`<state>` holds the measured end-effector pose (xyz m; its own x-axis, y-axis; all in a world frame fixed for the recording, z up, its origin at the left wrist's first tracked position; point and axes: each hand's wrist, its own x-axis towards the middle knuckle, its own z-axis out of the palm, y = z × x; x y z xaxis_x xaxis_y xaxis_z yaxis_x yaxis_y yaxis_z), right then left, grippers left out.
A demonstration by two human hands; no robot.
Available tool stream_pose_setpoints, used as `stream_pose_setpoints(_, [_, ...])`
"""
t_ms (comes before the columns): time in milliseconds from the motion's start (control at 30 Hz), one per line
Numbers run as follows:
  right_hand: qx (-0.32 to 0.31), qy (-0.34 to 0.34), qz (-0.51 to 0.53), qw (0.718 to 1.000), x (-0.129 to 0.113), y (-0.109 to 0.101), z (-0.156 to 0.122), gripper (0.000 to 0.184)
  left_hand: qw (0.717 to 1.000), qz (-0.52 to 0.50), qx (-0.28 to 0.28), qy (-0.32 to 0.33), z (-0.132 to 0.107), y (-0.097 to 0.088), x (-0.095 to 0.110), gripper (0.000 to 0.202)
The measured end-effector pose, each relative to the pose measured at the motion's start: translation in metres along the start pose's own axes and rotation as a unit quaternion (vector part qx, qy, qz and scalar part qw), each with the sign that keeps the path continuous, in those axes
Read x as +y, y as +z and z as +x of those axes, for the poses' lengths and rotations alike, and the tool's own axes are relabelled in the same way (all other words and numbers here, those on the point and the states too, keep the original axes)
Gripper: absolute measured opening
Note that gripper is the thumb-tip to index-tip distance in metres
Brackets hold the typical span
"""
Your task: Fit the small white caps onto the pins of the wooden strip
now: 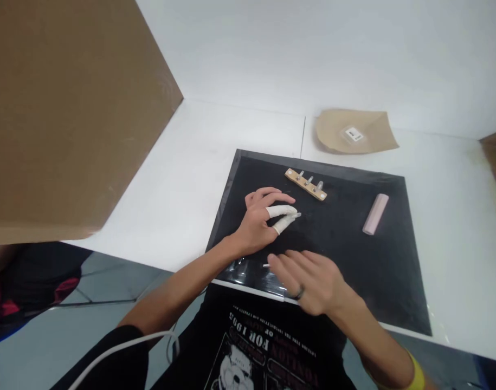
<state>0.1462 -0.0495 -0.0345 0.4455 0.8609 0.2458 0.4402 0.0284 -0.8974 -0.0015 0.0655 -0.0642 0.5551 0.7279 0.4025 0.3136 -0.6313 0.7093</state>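
My left hand (264,219) rests on a black mat (353,254), thumb and forefinger in white finger cots pinched on a small metal pin. My right hand (310,281) hovers low over the mat's near edge with fingers stretched out and slightly blurred, a dark ring on one finger; a small pale pin lies just left of its fingertips. Beyond my left hand lies a small wooden strip (306,184) with three metal pegs standing in it. A pale pink cylinder (375,214) lies on the mat to the right.
A large cardboard box (64,114) stands at the left on the white table (182,179). A curled brown paper sheet (355,132) with a small labelled packet lies behind the mat. Another cardboard edge shows at the far right. A white cable crosses my left sleeve.
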Motion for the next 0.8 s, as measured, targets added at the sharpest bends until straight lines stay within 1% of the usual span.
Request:
stream_pose_setpoints(33, [-0.009, 0.000, 0.001, 1.000, 0.003, 0.000, 0.000, 0.041, 1.000, 0.001, -0.003, -0.006, -0.001, 0.005, 0.000, 0.006])
stream_pose_setpoints(133, [0.036, 0.022, -0.013, 0.999, 0.011, -0.003, 0.000, 0.045, 1.000, 0.012, -0.014, -0.023, -0.003, 0.014, 0.000, 0.006])
stream_pose_setpoints(167, [0.040, 0.032, -0.017, 0.999, 0.012, -0.005, -0.001, 0.045, 0.999, 0.016, -0.019, -0.027, -0.003, 0.016, 0.000, 0.007])
stream_pose_setpoints(233, [0.032, 0.040, -0.025, 0.998, 0.012, -0.008, -0.001, 0.036, 0.999, 0.021, -0.022, -0.029, -0.003, 0.017, -0.001, 0.008])
stream_pose_setpoints(267, [0.039, 0.038, -0.031, 0.998, 0.011, -0.010, -0.001, 0.032, 0.999, 0.021, -0.020, -0.025, -0.003, 0.017, -0.002, 0.008])
stream_pose_setpoints(333, [0.060, 0.028, -0.046, 0.997, 0.009, -0.011, -0.001, 0.030, 1.000, 0.016, -0.010, -0.009, -0.004, 0.017, -0.003, 0.008])
stream_pose_setpoints(367, [0.056, 0.024, -0.052, 0.997, 0.008, -0.010, 0.000, 0.031, 1.000, 0.014, -0.003, -0.001, -0.004, 0.017, -0.004, 0.008])
stream_pose_setpoints(400, [0.039, 0.021, -0.053, 0.998, 0.008, -0.009, 0.001, 0.031, 1.000, 0.014, 0.003, 0.005, -0.004, 0.018, -0.005, 0.009])
stream_pose_setpoints(467, [-0.019, 0.014, -0.045, 0.999, 0.010, -0.007, 0.003, 0.029, 1.000, 0.017, 0.018, 0.008, -0.005, 0.018, -0.006, 0.009])
stream_pose_setpoints(500, [-0.032, 0.010, -0.043, 0.999, 0.013, -0.006, 0.004, 0.027, 0.999, 0.018, 0.027, 0.008, -0.005, 0.018, -0.006, 0.009])
stream_pose_setpoints(567, [0.002, 0.013, -0.054, 0.998, 0.019, -0.008, 0.004, 0.024, 0.999, 0.020, 0.042, 0.002, -0.006, 0.018, -0.005, 0.008])
stream_pose_setpoints(633, [0.032, 0.026, -0.068, 0.997, 0.025, -0.011, 0.003, 0.028, 0.999, 0.022, 0.042, -0.009, -0.006, 0.018, -0.004, 0.008])
stream_pose_setpoints(700, [0.033, 0.034, -0.073, 0.996, 0.029, -0.016, 0.001, 0.034, 0.999, 0.027, 0.027, -0.022, -0.006, 0.018, -0.004, 0.009])
stream_pose_setpoints(733, [0.039, 0.032, -0.070, 0.996, 0.030, -0.018, 0.001, 0.040, 0.999, 0.027, 0.022, -0.029, -0.005, 0.018, -0.004, 0.009])
stream_pose_setpoints(800, [0.075, 0.021, -0.077, 0.994, 0.030, -0.020, 0.000, 0.052, 0.999, 0.026, 0.019, -0.035, -0.005, 0.019, -0.003, 0.009])
